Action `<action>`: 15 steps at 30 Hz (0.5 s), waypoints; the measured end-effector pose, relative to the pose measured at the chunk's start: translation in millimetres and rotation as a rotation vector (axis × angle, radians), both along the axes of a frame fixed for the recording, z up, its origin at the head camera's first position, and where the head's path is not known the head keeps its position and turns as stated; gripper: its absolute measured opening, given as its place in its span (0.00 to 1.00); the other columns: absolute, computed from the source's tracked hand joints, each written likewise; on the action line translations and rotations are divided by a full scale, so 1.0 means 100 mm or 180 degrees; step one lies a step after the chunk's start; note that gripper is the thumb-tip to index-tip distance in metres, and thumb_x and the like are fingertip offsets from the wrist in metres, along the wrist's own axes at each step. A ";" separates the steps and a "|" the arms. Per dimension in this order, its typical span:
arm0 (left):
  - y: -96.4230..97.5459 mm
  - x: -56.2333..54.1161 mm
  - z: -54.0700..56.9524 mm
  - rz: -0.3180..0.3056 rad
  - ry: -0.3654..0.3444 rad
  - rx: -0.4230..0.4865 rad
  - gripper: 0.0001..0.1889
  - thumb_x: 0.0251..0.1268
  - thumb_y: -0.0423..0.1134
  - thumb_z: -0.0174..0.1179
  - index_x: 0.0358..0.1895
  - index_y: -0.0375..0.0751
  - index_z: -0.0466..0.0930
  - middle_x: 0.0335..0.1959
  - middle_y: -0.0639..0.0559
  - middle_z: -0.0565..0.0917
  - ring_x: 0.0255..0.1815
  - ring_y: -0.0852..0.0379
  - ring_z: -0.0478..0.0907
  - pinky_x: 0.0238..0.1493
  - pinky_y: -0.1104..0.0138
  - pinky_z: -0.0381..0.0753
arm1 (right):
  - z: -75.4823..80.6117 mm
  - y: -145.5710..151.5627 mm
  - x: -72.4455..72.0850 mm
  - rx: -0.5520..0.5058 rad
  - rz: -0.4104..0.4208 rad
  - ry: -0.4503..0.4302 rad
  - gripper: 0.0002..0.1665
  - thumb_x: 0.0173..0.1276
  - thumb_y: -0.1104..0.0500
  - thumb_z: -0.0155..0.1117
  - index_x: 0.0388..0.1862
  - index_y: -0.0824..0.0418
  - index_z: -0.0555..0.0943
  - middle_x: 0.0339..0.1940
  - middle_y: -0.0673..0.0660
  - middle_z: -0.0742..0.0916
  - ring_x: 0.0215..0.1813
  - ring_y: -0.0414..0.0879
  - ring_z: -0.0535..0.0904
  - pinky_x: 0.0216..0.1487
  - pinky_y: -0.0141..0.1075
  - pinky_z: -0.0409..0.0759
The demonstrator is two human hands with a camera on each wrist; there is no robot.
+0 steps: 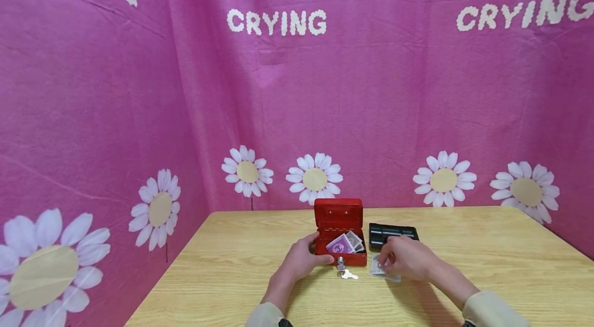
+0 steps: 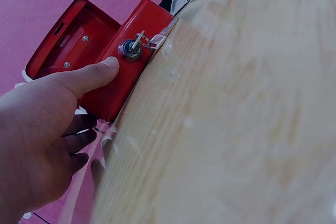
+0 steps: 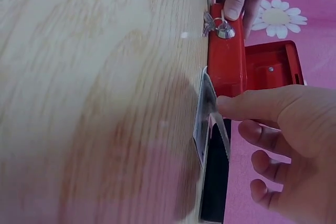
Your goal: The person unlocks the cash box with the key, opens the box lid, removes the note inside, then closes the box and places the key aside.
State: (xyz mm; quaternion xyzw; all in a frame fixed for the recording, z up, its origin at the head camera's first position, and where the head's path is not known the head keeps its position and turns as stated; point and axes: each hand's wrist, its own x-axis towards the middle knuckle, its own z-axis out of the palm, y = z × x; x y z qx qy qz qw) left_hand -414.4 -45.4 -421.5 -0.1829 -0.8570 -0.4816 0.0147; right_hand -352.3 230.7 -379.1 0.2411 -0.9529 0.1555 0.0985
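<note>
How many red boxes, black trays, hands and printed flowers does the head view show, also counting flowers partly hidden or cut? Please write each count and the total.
Red box: 1
Black tray: 1
Left hand and right hand: 2
Printed flowers: 6
Total: 10

Box (image 3: 227, 59) of glossy painted metal, lock (image 3: 226, 32) and keys (image 3: 209, 23) of polished metal, slips (image 1: 341, 245) of printed paper, tray (image 1: 394, 230) of glossy plastic, table (image 1: 223, 265) of smooth grained wood, curtain (image 1: 371, 90) of matt cloth.
</note>
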 end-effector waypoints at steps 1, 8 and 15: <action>0.00 0.00 0.00 0.0003 -0.0018 0.0005 0.42 0.55 0.45 0.74 0.72 0.35 0.66 0.62 0.40 0.80 0.60 0.46 0.79 0.65 0.50 0.76 | 0.00 0.00 0.00 -0.0009 -0.0029 -0.0004 0.05 0.55 0.58 0.76 0.29 0.50 0.87 0.26 0.43 0.76 0.30 0.33 0.67 0.30 0.29 0.66; 0.00 0.01 0.02 0.0026 -0.0012 -0.0026 0.41 0.55 0.44 0.74 0.72 0.35 0.67 0.62 0.40 0.80 0.60 0.45 0.78 0.65 0.49 0.76 | 0.05 -0.07 -0.05 -0.0315 -0.0020 0.0151 0.05 0.56 0.58 0.74 0.32 0.52 0.87 0.25 0.43 0.77 0.29 0.33 0.68 0.30 0.28 0.68; 0.00 0.03 0.01 0.0035 -0.0022 -0.0017 0.43 0.54 0.45 0.75 0.72 0.35 0.67 0.62 0.40 0.80 0.59 0.46 0.79 0.64 0.49 0.76 | 0.09 -0.23 -0.12 -0.0597 -0.0100 0.0270 0.03 0.59 0.59 0.73 0.32 0.52 0.87 0.22 0.43 0.76 0.27 0.33 0.67 0.27 0.28 0.65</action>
